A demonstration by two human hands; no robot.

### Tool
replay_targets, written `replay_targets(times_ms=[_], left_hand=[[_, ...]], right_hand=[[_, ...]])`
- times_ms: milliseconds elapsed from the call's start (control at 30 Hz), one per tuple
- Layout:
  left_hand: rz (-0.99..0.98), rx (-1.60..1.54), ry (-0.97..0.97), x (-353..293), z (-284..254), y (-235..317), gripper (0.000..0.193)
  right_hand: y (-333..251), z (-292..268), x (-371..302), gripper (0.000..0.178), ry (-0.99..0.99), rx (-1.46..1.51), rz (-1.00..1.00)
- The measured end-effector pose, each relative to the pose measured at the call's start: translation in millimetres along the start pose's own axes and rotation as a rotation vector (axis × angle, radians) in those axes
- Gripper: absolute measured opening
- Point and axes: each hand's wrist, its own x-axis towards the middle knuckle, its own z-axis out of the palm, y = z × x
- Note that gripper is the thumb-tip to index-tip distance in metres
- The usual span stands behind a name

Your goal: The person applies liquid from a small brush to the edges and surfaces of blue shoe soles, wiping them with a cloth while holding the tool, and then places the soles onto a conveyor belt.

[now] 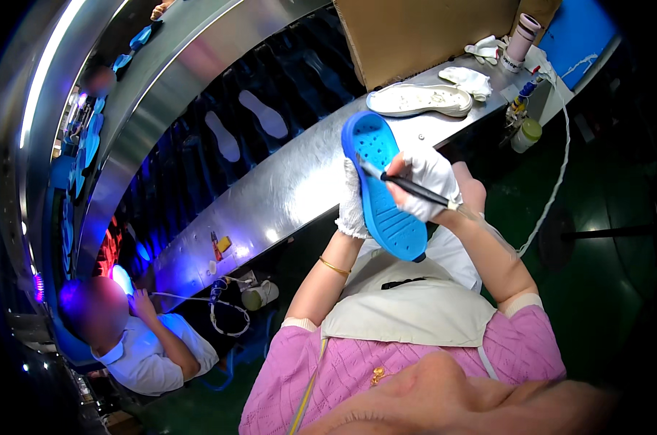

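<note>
In the middle of the head view I hold up a bright blue shoe sole [398,226], its hollow inner side facing me, with small holes at the upper end and ribs at the lower end. My left hand [351,203], in a white glove, grips its left edge. My right hand [424,181], gloved with some fingertips bare, is closed round a slim black-handled brush [417,190]. The brush's pale tip touches or hovers just above the sole's left inner side; which one I cannot tell.
A metal bench [270,196] runs alongside a dark conveyor carrying two pale insoles [263,114]. Beyond my hands lie a white sole [419,100], white cloths and a pink cup [522,38]. A white hose [560,145] hangs at right. A co-worker [154,348] works at left.
</note>
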Motion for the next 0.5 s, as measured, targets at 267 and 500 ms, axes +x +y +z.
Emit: replay_targets(times_ms=[267, 500], left_hand=[[0.064, -0.003, 0.038, 0.3, 5.2, 13.9, 0.086], [0.097, -0.074, 0.106, 5.5, 5.3, 33.0, 0.08]], right_hand=[[-2.5, 7.3, -9.8, 0.021, -0.007, -0.032, -0.127], [-2.7, 14.9, -15.9, 0.02, 0.035, -0.071, -0.134]])
